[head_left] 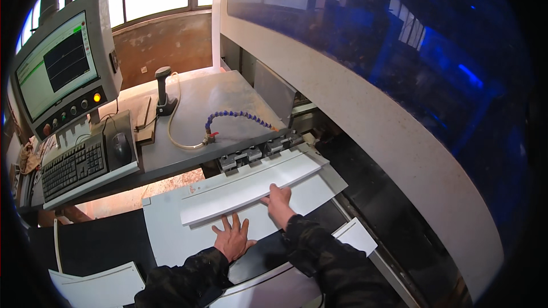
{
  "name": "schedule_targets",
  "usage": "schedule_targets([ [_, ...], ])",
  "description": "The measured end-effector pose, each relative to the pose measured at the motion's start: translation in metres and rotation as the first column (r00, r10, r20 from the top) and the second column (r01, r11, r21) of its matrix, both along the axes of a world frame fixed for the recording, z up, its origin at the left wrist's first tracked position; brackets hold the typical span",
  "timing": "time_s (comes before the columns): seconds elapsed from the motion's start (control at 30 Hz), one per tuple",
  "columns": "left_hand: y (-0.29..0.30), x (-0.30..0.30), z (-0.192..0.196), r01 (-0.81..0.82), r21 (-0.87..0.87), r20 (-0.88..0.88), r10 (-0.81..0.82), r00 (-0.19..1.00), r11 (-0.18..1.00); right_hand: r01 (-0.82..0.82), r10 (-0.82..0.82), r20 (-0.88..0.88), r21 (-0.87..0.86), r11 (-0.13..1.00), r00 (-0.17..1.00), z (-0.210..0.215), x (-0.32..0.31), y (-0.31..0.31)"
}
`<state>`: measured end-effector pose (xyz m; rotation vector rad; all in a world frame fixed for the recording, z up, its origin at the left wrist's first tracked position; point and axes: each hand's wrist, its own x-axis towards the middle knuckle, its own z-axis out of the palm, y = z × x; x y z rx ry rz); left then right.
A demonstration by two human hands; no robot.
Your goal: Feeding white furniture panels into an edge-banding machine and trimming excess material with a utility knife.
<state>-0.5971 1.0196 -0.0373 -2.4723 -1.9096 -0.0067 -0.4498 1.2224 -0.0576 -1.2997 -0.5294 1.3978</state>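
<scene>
White panel (251,189) under both fingers (278,194)

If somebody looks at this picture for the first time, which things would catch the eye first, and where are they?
Probably the big curved machine hood with its dark blue window, filling the right side. Next, low in the middle, the left hand lies flat and the right hand presses on a long white panel at the machine's feed table. At upper left stands a monitor above a keyboard.

Both forearms in dark camouflage-patterned long sleeves; left hand (233,242), right hand (279,201) bare.
</scene>
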Motion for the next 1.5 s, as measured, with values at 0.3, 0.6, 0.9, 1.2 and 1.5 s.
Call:
schedule_targets([
  [0.3, -0.003, -0.016, -0.012, -0.043, 0.022, 0.002, 0.043, 0.999, 0.999, -0.570, 0.606, 0.369, -0.216, 0.793, 0.705, 0.027, -0.001, 0.009],
  [0.6, 0.006, -0.007, -0.004, -0.062, -0.081, 0.087, 0.069, 0.994, 0.995, -0.295, 0.326, 0.360, -0.140, 0.945, 0.874, 0.013, 0.003, 0.031],
  [0.9, 0.006, -0.010, 0.001, -0.045, -0.125, 0.113, 0.059, 0.992, 0.991, -0.237, 0.306, 0.389, -0.217, 0.947, 0.869, 0.018, -0.002, 0.030],
  [1.2, 0.010, -0.007, -0.003, -0.014, -0.024, 0.080, 0.016, 0.997, 1.000, -0.214, 0.287, 0.442, -0.208, 0.955, 0.850, 0.029, 0.003, 0.028],
  [1.5, 0.023, -0.062, 0.033, 0.117, -0.465, 0.422, 0.103, 0.901, 0.878, -0.353, 0.311, 0.377, 0.046, 0.935, 0.873, -0.057, 0.006, 0.057],
])
